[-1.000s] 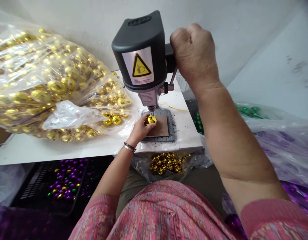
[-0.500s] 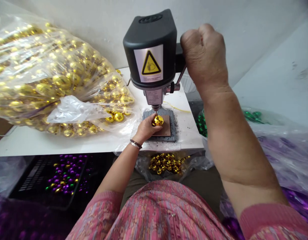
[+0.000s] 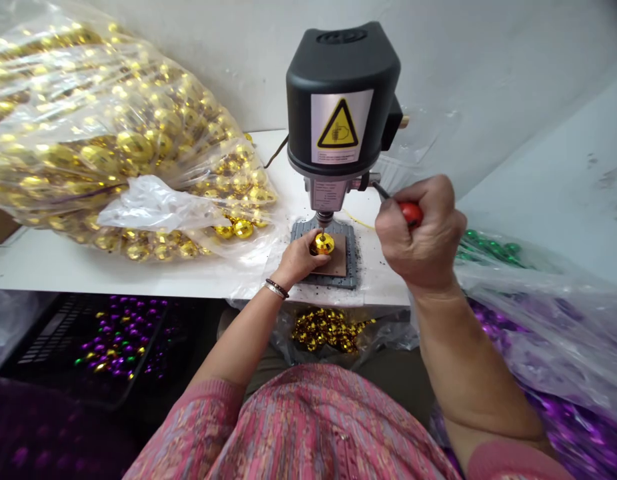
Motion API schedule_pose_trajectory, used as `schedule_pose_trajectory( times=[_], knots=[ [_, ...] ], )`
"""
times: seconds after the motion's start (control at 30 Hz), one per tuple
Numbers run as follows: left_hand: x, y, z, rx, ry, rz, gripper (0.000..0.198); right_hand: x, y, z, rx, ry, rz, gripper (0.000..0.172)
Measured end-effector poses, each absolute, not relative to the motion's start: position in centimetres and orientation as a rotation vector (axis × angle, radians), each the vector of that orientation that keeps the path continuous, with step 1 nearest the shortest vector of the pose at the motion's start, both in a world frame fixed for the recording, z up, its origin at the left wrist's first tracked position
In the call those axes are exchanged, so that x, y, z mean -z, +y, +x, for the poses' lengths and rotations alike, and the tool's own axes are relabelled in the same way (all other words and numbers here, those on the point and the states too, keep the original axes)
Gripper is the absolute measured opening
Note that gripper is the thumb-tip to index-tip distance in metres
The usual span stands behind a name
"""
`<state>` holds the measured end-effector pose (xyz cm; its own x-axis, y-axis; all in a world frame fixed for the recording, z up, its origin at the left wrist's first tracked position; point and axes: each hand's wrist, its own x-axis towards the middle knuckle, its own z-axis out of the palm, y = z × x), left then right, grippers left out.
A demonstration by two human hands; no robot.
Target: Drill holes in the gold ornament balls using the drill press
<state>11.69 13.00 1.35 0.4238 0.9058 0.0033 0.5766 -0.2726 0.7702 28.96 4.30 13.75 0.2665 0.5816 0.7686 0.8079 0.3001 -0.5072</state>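
A shiny gold ball (image 3: 324, 243) sits right under the bit of a black bench drill press (image 3: 343, 107), with my left hand (image 3: 298, 260) gripping it against a brown pad (image 3: 339, 264). That pad lies on the drill's grey base plate (image 3: 352, 260), which is scattered with dark specks. The chuck and bit (image 3: 324, 218) reach down to the top of the ball. My right hand (image 3: 418, 233) is closed around the red handle (image 3: 411, 214) of the drill's feed lever, to the right of the drill column.
A large transparent bag of gold balls (image 3: 113, 140) fills the left of the white table (image 3: 138, 273). A bag of gold beads (image 3: 328, 330) lies in my lap. A black crate of purple, gold and green balls (image 3: 118, 340) is lower left, with bagged green and purple balls (image 3: 533, 313) to the right.
My right hand has pulled the lever's red handle down and closer, and the bit has come down onto the ball. The whole view has shifted, so the drill appears further right.
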Motion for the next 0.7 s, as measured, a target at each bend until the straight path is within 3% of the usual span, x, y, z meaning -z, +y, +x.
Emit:
schedule_pose_trajectory(
  times=[0.43, 0.7],
  knots=[
    [-1.3, 12.9, 11.6, -0.591, 1.209, 1.944, 0.076, -9.3, 5.1, 28.6, 0.601, -1.365, -1.209, 0.007],
    [-1.5, 12.7, 11.6, -0.586, 1.219, 1.97, 0.07, -8.7, 5.5, 28.2, 0.565, -1.332, -1.035, 0.005]
  ],
)
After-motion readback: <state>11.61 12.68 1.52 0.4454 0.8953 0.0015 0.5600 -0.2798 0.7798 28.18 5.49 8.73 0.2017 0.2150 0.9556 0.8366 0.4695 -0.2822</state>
